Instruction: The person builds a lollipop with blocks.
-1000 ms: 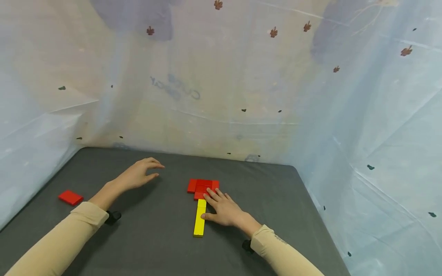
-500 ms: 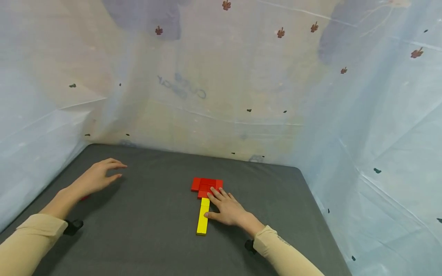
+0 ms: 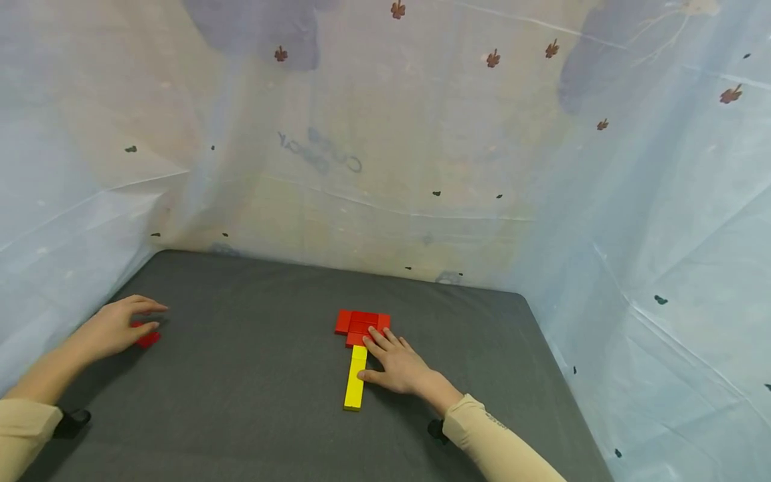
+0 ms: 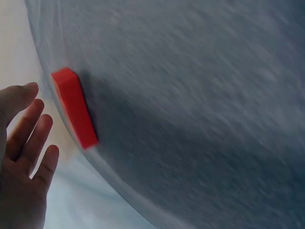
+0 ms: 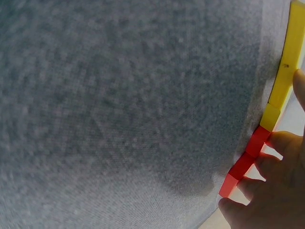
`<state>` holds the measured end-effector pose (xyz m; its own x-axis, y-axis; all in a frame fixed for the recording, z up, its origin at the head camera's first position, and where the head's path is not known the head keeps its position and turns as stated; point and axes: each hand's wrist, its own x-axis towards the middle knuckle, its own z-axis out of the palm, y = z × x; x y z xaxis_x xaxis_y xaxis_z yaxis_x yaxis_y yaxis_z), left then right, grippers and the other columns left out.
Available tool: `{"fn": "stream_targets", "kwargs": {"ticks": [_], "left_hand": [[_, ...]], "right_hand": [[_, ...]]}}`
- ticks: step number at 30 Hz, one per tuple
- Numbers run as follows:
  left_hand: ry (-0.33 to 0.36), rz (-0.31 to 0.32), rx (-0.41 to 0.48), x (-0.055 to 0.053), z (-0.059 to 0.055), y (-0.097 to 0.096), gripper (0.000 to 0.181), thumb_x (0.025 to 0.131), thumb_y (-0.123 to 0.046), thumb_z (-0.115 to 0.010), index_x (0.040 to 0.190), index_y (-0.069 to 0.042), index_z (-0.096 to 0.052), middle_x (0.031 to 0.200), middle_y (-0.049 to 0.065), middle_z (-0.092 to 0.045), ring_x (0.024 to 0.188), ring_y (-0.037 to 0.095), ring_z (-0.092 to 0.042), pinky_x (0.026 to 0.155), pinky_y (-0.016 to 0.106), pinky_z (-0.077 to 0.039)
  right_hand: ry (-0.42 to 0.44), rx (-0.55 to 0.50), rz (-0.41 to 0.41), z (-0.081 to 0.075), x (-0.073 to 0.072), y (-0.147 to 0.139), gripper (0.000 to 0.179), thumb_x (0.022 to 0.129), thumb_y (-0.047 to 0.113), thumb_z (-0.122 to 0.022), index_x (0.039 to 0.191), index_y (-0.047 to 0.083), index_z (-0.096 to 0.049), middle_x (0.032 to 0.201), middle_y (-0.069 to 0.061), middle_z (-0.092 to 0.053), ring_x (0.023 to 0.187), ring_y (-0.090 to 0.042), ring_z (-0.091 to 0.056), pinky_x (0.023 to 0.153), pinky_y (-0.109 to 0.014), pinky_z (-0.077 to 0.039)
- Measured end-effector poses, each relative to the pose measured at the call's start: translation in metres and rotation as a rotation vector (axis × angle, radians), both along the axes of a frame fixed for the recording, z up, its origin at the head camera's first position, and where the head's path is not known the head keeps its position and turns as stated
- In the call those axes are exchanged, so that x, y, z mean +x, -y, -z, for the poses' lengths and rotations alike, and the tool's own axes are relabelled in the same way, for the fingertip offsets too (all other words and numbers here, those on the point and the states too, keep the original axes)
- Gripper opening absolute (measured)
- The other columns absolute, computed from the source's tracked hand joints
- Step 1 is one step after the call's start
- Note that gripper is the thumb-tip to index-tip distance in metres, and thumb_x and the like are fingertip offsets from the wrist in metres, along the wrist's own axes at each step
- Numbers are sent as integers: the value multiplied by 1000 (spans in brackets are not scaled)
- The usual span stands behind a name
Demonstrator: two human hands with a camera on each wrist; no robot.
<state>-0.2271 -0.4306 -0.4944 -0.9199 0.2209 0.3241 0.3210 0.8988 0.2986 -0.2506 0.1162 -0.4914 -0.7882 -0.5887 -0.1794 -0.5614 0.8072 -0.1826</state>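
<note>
In the head view my left hand [image 3: 114, 327] hovers at the far left, thumb and fingers apart, over a red block [image 3: 148, 339] that it partly hides. The left wrist view shows this red block [image 4: 76, 109] lying on the cloth, apart from the fingers. My right hand [image 3: 394, 365] lies spread, its fingertips on the right part of a group of flat red blocks [image 3: 364, 318]. Its thumb touches a strip of yellow blocks [image 3: 353, 391] that runs from the red group toward me. In the right wrist view the fingertips line the red blocks' edge [image 5: 242, 166].
A dark grey cloth-covered table [image 3: 253, 402] carries the blocks. Translucent sheeting [image 3: 373, 147] with leaf prints hangs behind it and along both sides. Dark bands [image 3: 72, 423] circle the wrists.
My left hand has moved left and slightly down, from beside the middle of the table to above the red block. The right hand has stayed on the blocks. The view has shifted slightly.
</note>
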Motion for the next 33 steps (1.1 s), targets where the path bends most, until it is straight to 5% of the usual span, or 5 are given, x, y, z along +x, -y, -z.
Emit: {"fn": "stream_targets", "kwargs": {"ticks": [4,10,17,24,33], "left_hand": [[-39,0,-23,4,6,16,30,77,-5,-77,106,-4,-71,109,22,-62,94,44,-60,69,51,-49],[-77,-5,-89,9,10,28,28,71,-4,-80,98,-9,-75,102,14,-70,89,21,-63,69,32,-49],[79,-17,-47,12,10,29,25,80,-6,-74,104,-1,-72,107,27,-66,94,50,-61,69,57,-49],[32,-30,-48,14,12,28,26,78,-8,-77,103,-1,-72,103,23,-68,93,47,-61,70,54,-49],[109,-58,-9,20,10,26,34,82,-21,-75,109,-1,-70,108,27,-66,98,51,-59,72,58,-47]], "right_hand": [[-6,-4,-2,1,-2,0,80,90,68,-43,154,26,-20,162,4,-11,149,-27,-9,117,-54,-16],[-6,-10,-10,1,-2,0,80,90,68,-43,154,25,-21,162,3,-11,149,-28,-9,117,-55,-16],[-8,-11,-19,-1,0,1,79,91,66,-44,154,24,-22,162,1,-12,149,-28,-10,117,-55,-17],[-14,3,-20,-4,2,1,79,91,66,-45,154,24,-23,161,1,-14,148,-29,-12,116,-55,-19],[-16,7,-14,-2,1,0,80,90,67,-43,154,24,-22,161,1,-13,149,-29,-11,116,-54,-19]]}}
